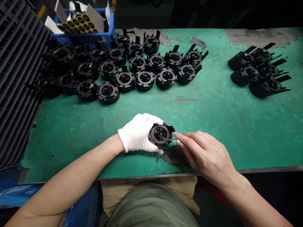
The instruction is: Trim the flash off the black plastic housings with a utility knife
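A white-gloved left hand (pixel 139 134) is cradling a round black housing (pixel 158 130) near the front edge of a green tabletop (pixel 132 170), its fingers and thumb curving partway apart around the ringed rim, while a bare right hand (pixel 205 151) is pinching a slim metallic tool (pixel 168 139) by its pale end, fingertips drawn tightly together. The tool's thin tip is reaching over the housing's upturned face, where concentric rings are surrounding a small recessed centre; whether the tip is touching the surface, one cannot tell. A flat dark tab is jutting from the housing's right side. Beyond, rows of matching black housings (pixel 145 79) are standing face up, their notched rims catching the light above smooth cylindrical walls, and a smaller cluster (pixel 245 75) is occupying the far right, its long flat tabs poking outward. A blue plastic crate (pixel 80 39) is holding stiff card pieces and a yellowish sheet (pixel 79 24) dotted with dark discs. Rough grey patches (pixel 262 37) are breaking the tabletop's coating, and a ridged dark lattice (pixel 19 63) is rising along the left.
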Demonstrator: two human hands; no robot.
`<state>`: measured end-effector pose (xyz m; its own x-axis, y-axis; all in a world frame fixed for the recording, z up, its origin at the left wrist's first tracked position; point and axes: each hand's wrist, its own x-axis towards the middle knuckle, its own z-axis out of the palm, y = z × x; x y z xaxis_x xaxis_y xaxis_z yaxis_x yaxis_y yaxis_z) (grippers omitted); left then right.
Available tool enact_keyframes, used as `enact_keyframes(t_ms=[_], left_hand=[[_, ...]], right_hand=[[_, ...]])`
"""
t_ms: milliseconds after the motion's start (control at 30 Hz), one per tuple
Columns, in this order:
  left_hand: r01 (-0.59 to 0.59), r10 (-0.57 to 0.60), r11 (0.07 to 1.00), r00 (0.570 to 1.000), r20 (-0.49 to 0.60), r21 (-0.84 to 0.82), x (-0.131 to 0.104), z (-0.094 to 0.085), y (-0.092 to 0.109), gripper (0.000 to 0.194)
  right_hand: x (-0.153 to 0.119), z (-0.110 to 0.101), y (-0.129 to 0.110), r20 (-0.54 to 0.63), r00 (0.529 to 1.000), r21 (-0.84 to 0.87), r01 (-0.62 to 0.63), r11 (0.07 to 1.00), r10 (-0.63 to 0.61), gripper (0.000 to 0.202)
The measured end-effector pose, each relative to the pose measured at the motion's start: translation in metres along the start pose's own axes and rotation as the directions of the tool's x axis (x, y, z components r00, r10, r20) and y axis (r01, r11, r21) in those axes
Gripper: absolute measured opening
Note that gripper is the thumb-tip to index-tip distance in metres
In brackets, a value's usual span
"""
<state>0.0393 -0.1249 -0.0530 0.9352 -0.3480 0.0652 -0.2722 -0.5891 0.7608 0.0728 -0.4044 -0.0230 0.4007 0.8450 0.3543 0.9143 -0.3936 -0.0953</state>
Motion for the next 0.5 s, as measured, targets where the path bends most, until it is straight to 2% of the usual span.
enact_keyframes(t_ms=[100,200,300,500], left_hand=[[0.007,-0.007,1.000,1.000,-0.019,0.001,0.000,0.003,-0.002,0.075],[0.007,-0.008,1.000,1.000,-0.030,-0.010,0.001,0.004,-0.001,0.067],[0.017,-0.017,1.000,1.000,0.004,-0.020,0.003,0.002,0.001,0.057],[0.010,-0.011,1.000,1.000,-0.015,-0.018,0.003,0.002,0.001,0.062]], right_hand=[[-0.002,0.003,-0.005,-0.007,0.999,0.077,-0.043,0.996,0.044,0.039],[-0.004,0.007,-0.011,-0.012,0.997,0.123,-0.079,0.989,0.081,0.031],[-0.003,0.010,-0.014,-0.003,0.996,0.105,-0.084,0.991,0.085,0.026],[0.002,0.006,-0.009,0.009,0.997,0.079,-0.083,0.993,0.083,0.026]])
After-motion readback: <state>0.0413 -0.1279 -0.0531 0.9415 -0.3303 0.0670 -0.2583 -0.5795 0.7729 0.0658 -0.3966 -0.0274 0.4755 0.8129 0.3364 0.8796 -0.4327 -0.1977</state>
